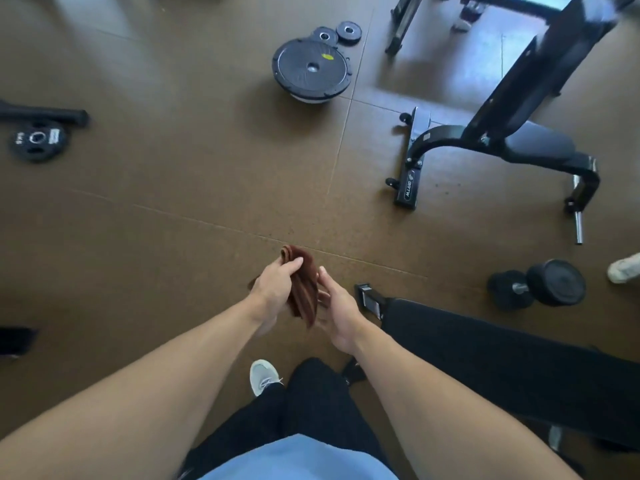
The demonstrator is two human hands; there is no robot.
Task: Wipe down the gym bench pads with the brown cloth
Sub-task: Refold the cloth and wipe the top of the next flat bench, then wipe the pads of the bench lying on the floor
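The person stands on the brown floor [173, 237] with both forearms extended, well short of any wiping. The left hand [275, 289] grips the brown cloth [304, 292], thumb curled over its upper fold; the cloth hangs bunched between the two hands, in mid-air above the floor. The right hand [337, 313] is beside it with fingers relaxed and fairly straight, the fingertips apparently touching the cloth's edge, though the fold hides the contact and I would not swear to it.

The near bench pad [502, 362] lies to the person's right, untouched. A second, inclined bench [519, 98] stands farther off, with its seat pad [540, 143] visible.

Risks noted. The cloth is held in a loose wad by one hand only; if shifted across carelessly it may slip and drop to the floor, picking up grit that would then be smeared onto the pads. A bunched cloth would also wipe in narrow streaks and miss patches. Underfoot, a dumbbell [540, 285] sits near the bench end, and weight plates [311, 69] lie about: a trip hazard when stepping around.

Limits of view. The near pad runs out of frame at right, so its length and far end are unseen. The inclined backrest is blurred and cropped at top. A pale shoe [625, 268] at the right edge belongs to someone otherwise out of view.
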